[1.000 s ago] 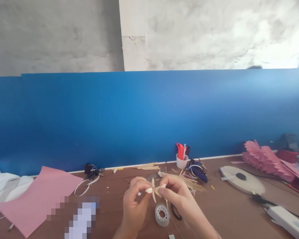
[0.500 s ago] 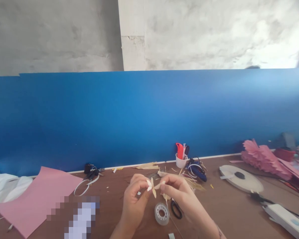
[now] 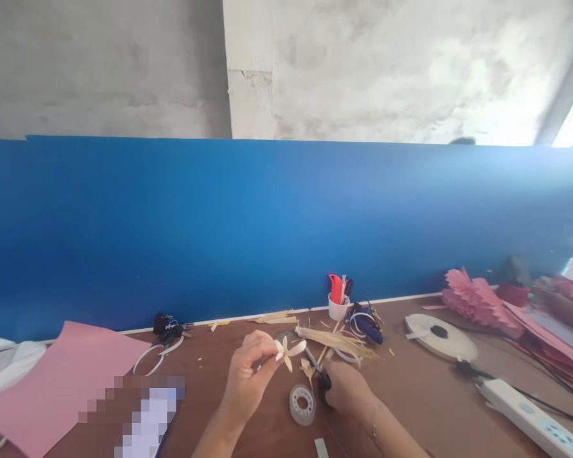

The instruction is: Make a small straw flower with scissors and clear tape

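Between the thumb and fingers of my left hand (image 3: 251, 372) is a small cream flower (image 3: 287, 353) with several pointed petals, which looks made of dried husk. My right hand (image 3: 347, 385) is closed on the black handle of a pair of scissors (image 3: 323, 383). Their grey blades point away from me, up and to the left, among husk strips (image 3: 340, 342). Just below the flower, a roll of clear tape (image 3: 302, 404) lies on the table, left of the scissors. A second small husk flower (image 3: 308, 367) lies beside the blades.
A white cup with pens and a red tool (image 3: 338, 308) stands by the blue partition (image 3: 277, 222). Pink paper (image 3: 62, 381) and a partly pixelated phone (image 3: 155, 416) lie left. To the right are a cream disc (image 3: 444, 343), a power strip (image 3: 530, 413) and pleated pink paper (image 3: 480, 302).
My right hand has let go of the flower's petal, moved down and taken hold of the scissors. My left hand still holds the flower. The view has shifted slightly right.
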A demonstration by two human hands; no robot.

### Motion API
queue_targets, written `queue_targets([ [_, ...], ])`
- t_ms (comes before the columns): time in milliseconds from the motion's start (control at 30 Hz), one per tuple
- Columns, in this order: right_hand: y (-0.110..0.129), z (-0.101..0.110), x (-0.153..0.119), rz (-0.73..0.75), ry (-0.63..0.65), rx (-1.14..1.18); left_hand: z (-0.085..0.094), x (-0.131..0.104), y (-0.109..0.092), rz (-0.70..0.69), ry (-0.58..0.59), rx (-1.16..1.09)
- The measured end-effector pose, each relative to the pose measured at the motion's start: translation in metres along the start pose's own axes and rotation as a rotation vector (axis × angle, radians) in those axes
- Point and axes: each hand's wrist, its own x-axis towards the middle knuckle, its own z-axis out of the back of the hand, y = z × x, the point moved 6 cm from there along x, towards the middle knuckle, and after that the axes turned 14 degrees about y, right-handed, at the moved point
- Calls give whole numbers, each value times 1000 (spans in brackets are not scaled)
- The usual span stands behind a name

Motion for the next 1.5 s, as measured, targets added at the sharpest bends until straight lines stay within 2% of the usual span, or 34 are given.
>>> queue_targets([
  [100,-8,2,-2,-73,-38,-20,5,1,5,80,25,-17],
  [200,-21,13,-5,-16,-33,73,11,1,14,136,60,-92],
  [300,-26,18,-12,213,114,670,19,1,23,151,91,-175],
  [367,-23,18,-20,300,218,1030,24,1,28,161,105,-196],
  [467,0,10,-37,485,390,1299,29,1,31,168,122,-198],
  [533,23,-2,-50,628,568,1317,29,0,30,173,154,-185],
  [633,46,-14,-64,700,657,1296,25,0,27,196,220,-144],
  [800,64,-12,-71,714,593,1203,20,2,24,224,266,-67],
  [933,63,-8,-71,652,545,1152,16,3,23,204,300,-36],
  [1167,51,-16,-69,477,510,1166,15,2,23,206,330,-26],
  [1500,36,-17,-62,519,501,1137,16,1,24,202,337,-36],
])
